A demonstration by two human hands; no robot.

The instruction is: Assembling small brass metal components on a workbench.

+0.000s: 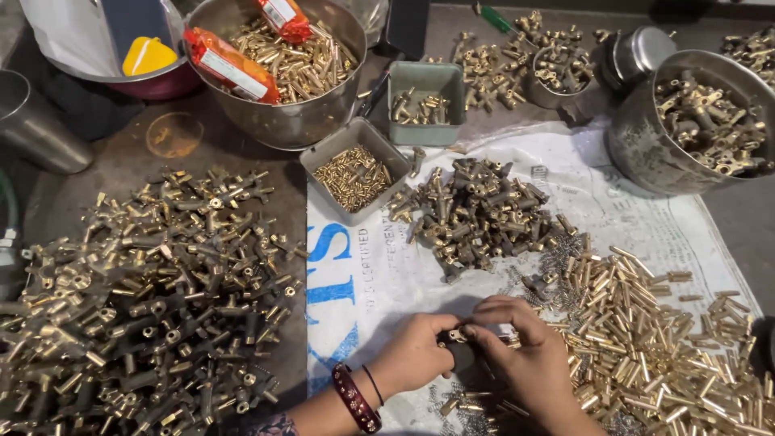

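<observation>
Assembly step under way: the left hand [417, 354] and right hand [529, 355] meet, fingers closed on a small brass fitting [457, 334] between them. Loose brass pins [646, 339] lie just right; seating calls for fine alignment.

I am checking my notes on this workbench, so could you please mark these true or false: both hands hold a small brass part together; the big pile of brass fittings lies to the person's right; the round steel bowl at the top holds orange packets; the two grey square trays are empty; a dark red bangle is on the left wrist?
1. Both hands, left hand and right hand, meet on one small brass part. True.
2. The big pile of brass fittings lies to the right. False: it lies on the left; brass pins lie on the right.
3. The steel bowl holds orange packets. True.
4. The grey trays are empty. False: both hold small brass pieces.
5. A dark red bangle is on the left wrist. True.
</observation>
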